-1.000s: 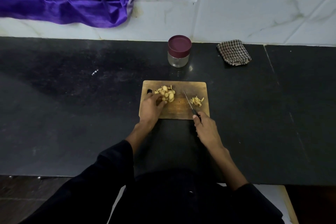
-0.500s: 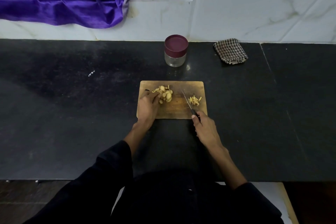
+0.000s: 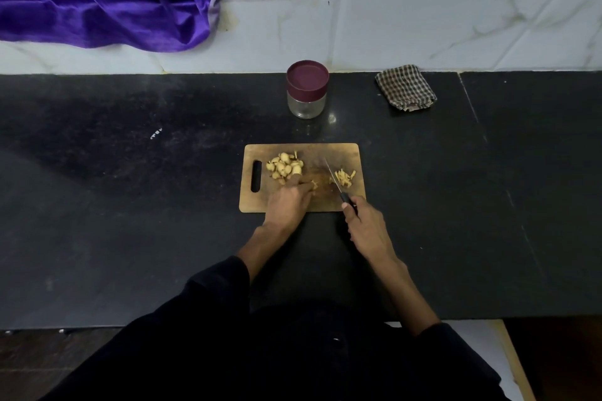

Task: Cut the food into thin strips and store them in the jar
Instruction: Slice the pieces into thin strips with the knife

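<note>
A wooden cutting board (image 3: 345, 153) is seen at the centre of the frame on a dark counter (image 3: 130, 205). A heap of pale food slices (image 3: 286, 168) lies on the upper left part of the board; a smaller lot of cut strips (image 3: 345, 178) lies at its right. The left hand (image 3: 288, 202) is set on the board just below the heap, fingers curled over a small piece (image 3: 314, 185) — whether it is pinched or merely pressed cannot be told. The right hand (image 3: 365, 225) is wrapped round the handle of a knife (image 3: 335, 181), whose blade is angled up and left between the piece and the strips.

The jar (image 3: 307, 89) stands above the board, well apart, with its maroon lid on and nothing visible inside. A folded checked cloth (image 3: 405, 88) lies at the upper right.

The step in hand is judged to be slicing one piece into strips. The piece should be laid flat and held firmly, fingertips tucked back from the edge. Narrow, even cuts are advised — the blade is best guided down close beside the knuckles. Finished strips should be swept right, clear of the uncut heap. Most slices appear uncut, so the task is judged early.
</note>
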### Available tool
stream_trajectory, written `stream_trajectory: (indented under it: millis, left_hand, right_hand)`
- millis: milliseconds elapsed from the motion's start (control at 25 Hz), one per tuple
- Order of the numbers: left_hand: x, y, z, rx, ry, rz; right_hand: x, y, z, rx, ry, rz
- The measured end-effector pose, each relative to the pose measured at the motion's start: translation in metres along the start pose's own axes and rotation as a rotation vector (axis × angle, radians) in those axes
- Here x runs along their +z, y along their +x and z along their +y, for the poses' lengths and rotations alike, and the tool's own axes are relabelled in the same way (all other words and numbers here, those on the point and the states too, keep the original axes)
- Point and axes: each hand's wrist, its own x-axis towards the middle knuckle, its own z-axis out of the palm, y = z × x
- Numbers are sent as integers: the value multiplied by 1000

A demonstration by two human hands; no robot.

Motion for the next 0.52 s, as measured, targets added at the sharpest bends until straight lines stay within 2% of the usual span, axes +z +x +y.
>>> stream_trajectory:
  millis: [80,160,280,520]
  left_hand:
    - [-4,-7,-11,-44,-125,122]
    - [-10,-10,-24,-175,-225,219]
    - [-12,-7,-32,-275,-225,212]
    - [-11,-2,-34,-255,-197,201]
  right_hand:
    - [1,2,1,1,-11,-12]
    - [4,4,2,-4,-23,-19]
    - [6,6,3,-10,-23,-26]
    - [5,7,2,-13,-30,-37]
